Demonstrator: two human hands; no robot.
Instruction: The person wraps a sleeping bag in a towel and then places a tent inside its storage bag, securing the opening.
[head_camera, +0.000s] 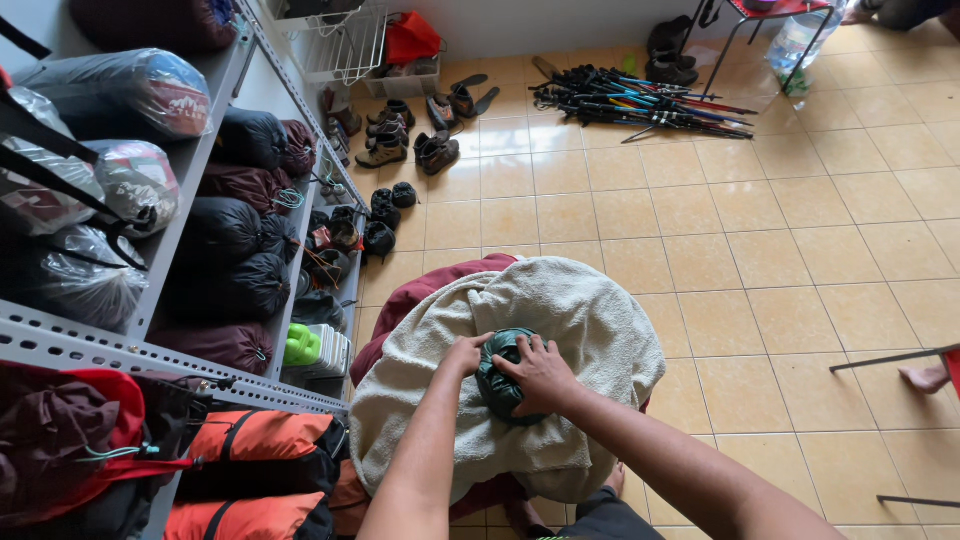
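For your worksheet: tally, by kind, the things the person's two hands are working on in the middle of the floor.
Dark green stuff sack, gripped by the left hand and the right hand: 1
Cream fleece blanket under it: 1
Maroon bundle beneath the blanket: 1
Total: 3

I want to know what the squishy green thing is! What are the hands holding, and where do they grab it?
Both hands grip a dark green stuff sack on a cream towel: left hand on its left side, right hand over its top right.
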